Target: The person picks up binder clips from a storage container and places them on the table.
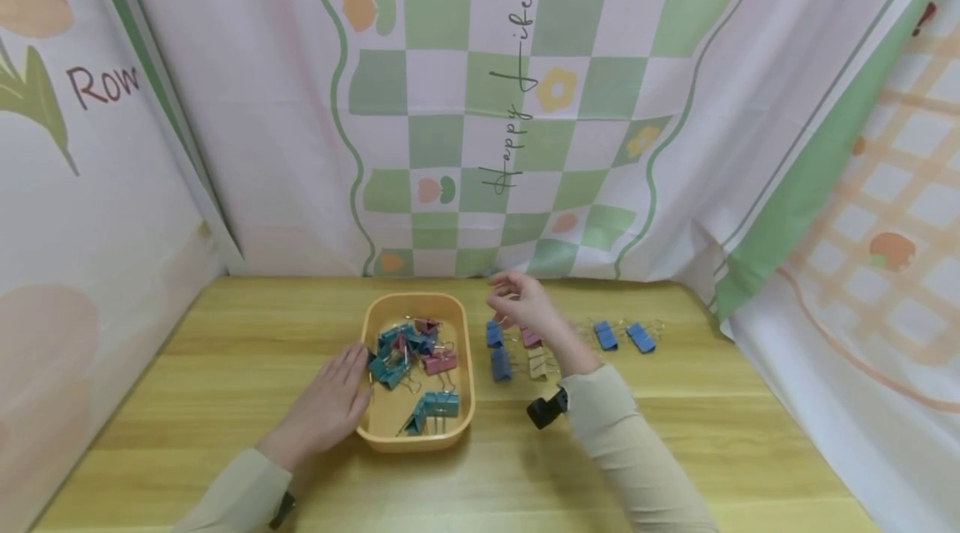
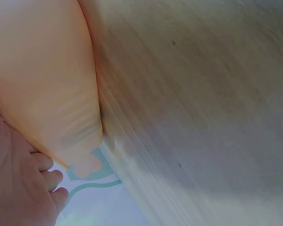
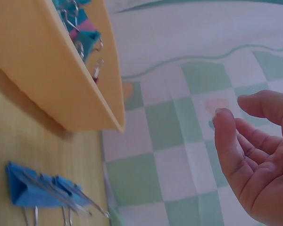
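My left hand (image 1: 326, 404) rests against the left side of an orange plastic bin (image 1: 470, 366), fingers extended along its rim. Teal binder clips (image 1: 441, 405) and pink binder clips (image 1: 440, 362) lie jumbled inside it. To the right of the bin, my right hand (image 1: 525, 304) hovers over binder clips set out on the table. Its fingers are loosely bent, and in the right wrist view a gap shows between thumb and index finger, with nothing held. Beneath or beside it lie blue binder clips (image 1: 501, 364), a yellow binder clip (image 1: 537, 363) and a partly covered pink one (image 1: 530, 338).
Two more blue binder clips (image 1: 622, 336) lie farther right on the wooden table (image 1: 690, 433). A checkered cloth (image 1: 502, 100) hangs along the table's back edge, with printed curtains at both sides. The bin's raised wall stands between my hands.
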`<state>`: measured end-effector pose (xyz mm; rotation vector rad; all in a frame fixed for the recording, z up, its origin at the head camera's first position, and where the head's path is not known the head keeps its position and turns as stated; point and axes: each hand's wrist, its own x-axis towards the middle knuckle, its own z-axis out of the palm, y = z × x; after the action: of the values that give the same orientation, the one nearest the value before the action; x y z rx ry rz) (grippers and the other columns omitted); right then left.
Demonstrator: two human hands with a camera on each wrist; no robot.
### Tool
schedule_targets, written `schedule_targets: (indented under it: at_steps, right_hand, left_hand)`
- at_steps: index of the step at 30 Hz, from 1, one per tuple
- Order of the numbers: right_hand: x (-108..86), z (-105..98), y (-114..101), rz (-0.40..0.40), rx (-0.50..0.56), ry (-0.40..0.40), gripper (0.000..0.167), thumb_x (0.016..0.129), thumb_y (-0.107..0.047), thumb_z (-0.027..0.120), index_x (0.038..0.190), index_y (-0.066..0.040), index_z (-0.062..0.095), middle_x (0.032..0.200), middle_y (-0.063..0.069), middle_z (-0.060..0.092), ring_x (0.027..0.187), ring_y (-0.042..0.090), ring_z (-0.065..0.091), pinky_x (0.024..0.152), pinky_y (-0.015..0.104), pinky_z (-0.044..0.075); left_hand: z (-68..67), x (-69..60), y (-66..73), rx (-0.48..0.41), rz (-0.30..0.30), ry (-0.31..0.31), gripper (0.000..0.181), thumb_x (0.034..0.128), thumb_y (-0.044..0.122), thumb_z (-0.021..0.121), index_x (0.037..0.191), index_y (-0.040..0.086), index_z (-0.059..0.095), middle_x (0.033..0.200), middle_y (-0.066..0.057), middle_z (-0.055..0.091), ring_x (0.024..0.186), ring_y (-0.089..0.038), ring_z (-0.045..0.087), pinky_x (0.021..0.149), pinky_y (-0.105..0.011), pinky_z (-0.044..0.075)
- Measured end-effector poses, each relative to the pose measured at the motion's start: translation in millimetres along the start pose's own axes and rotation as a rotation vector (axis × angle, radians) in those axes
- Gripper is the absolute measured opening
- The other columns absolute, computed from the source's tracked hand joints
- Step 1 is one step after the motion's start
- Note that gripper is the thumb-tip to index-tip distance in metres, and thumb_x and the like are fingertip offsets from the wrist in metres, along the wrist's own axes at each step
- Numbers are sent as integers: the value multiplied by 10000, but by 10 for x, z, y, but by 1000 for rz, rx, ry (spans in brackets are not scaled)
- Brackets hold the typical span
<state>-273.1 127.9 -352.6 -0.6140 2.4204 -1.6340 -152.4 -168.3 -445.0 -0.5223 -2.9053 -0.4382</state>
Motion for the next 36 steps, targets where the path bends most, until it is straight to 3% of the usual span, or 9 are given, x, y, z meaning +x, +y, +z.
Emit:
schedule_targets:
  at_steps: [10,16,22,28,36]
  right_hand:
    - [105,359,43,30,-30,-62,292,878,-22,588,1151,62,526,937,158,599,653,210,600,582,365,557]
    - [150,522,146,5,-44,-102,271,877,-21,591,1126,69,537,925,162,605,657,267,612,548,342,554]
    - [137,648,132,12,-81,-133,279,882,-29,584,1129,91,538,920,158,600,701,342,616,604,414,554]
    - [152,741,109,10,-129,-140,250,863,-38,596,1083,77,565,897,137,606,754,327,617,620,373,545]
    - [247,833,235,52,-162,-139,230,847,-42,618,1053,51,578,848,84,596,758,288,611,601,336,534]
  left_hand:
    - [-2,-11,-1,-13,-5,-9,559,979,234,396,1402,-97,239,1472,-230,184,1342,-373,172,1081,-468,169]
    - [11,-10,-12,-8,-9,-14,564,982,243,389,1408,-89,229,1477,-223,176,1351,-358,147,1084,-457,156]
    - [9,-8,-12,-9,-14,-18,567,982,244,393,1410,-86,224,1476,-222,179,1353,-352,142,1084,-456,155]
    - [12,-4,-12,-5,-13,-11,565,982,245,391,1409,-88,229,1477,-221,177,1353,-349,142,1085,-454,153]
    - [10,3,-16,-9,-12,-19,566,982,248,388,1408,-89,229,1475,-223,175,1349,-358,153,1083,-461,157]
